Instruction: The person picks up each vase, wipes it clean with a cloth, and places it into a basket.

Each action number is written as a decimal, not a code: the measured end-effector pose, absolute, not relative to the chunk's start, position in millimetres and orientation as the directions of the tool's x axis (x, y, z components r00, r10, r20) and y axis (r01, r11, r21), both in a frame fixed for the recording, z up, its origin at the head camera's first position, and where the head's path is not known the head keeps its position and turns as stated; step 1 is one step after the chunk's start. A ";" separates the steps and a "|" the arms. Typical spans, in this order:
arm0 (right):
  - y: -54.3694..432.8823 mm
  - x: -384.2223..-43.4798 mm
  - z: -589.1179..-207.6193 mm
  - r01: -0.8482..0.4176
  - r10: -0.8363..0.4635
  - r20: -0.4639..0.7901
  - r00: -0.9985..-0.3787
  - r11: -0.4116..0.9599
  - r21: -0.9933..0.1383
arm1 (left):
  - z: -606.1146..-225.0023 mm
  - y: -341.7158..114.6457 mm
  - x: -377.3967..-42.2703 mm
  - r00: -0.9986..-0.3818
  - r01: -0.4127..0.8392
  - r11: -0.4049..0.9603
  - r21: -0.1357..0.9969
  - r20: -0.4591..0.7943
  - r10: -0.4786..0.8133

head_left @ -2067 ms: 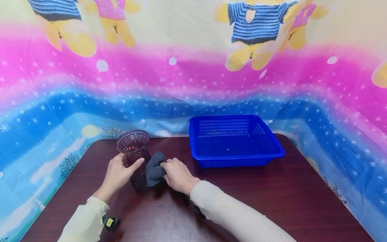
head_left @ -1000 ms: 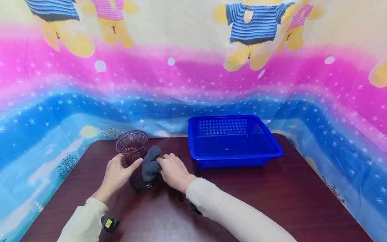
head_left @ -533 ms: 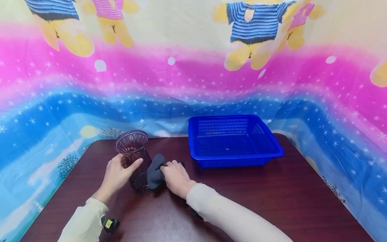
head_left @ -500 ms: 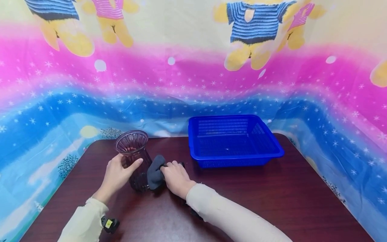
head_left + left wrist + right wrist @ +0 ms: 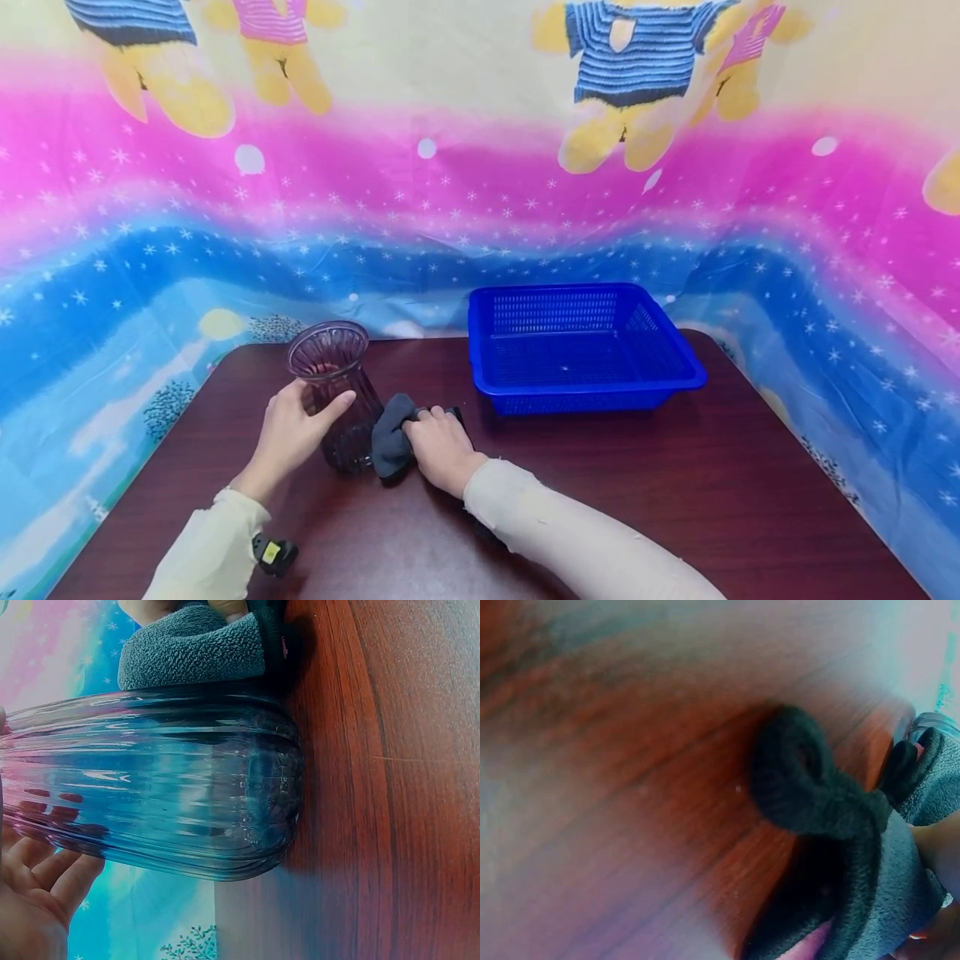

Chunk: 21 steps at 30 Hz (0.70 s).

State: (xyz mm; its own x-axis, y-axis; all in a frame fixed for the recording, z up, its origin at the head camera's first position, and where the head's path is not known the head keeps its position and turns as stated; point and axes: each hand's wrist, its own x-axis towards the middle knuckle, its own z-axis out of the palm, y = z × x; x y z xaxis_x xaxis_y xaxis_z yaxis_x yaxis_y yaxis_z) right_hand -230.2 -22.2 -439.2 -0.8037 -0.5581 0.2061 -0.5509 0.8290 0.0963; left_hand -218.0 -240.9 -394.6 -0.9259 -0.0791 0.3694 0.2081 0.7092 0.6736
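Observation:
A purple-tinted ribbed glass vase [image 5: 341, 408] with a flared rim stands on the table. My left hand [image 5: 296, 425] grips it below the rim, thumb on the near side; in the left wrist view, fingers [image 5: 75, 881] show against the glass [image 5: 165, 780]. A dark grey terry cloth [image 5: 392, 437] is bunched in my right hand [image 5: 442, 450], low on the vase's right side. In the left wrist view the cloth [image 5: 191, 652] lies along the vase wall near its base. Folded dark edges of the cloth [image 5: 885, 900] hang toward the table in the right wrist view.
A blue plastic basket [image 5: 592, 389] with perforated walls stands at the back right of the dark wood table [image 5: 600, 492]. A patterned curtain [image 5: 420, 200] hangs behind the table and along its sides.
My right hand and the cloth went up the vase's side about a second ago, then slid down and a little right toward its base. My left hand and the vase have stayed put.

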 end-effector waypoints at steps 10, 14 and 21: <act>-21.4 -232.3 -440.2 -0.556 -0.557 0.196 -0.807 0.829 0.063 | -395.7 -240.8 -219.3 -0.926 0.210 0.702 0.680 0.369 -0.080; -20.7 -232.7 -440.7 -0.561 -0.561 0.201 -0.803 0.826 0.065 | -395.8 -240.5 -219.2 -0.926 0.210 0.702 0.681 0.369 -0.081; -18.5 -232.6 -438.3 -0.575 -0.568 0.184 -0.802 0.818 0.023 | -395.6 -240.2 -218.5 -0.923 0.209 0.710 0.673 0.375 -0.084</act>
State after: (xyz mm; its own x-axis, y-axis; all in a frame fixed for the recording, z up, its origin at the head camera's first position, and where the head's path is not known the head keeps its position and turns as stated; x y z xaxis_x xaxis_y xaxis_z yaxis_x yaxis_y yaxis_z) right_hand -232.6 -18.5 -438.3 -0.8018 -0.5685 0.1841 -0.5748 0.8180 0.0226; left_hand -218.5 -240.2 -395.6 -0.9230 -0.0839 0.3754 0.2091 0.7098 0.6727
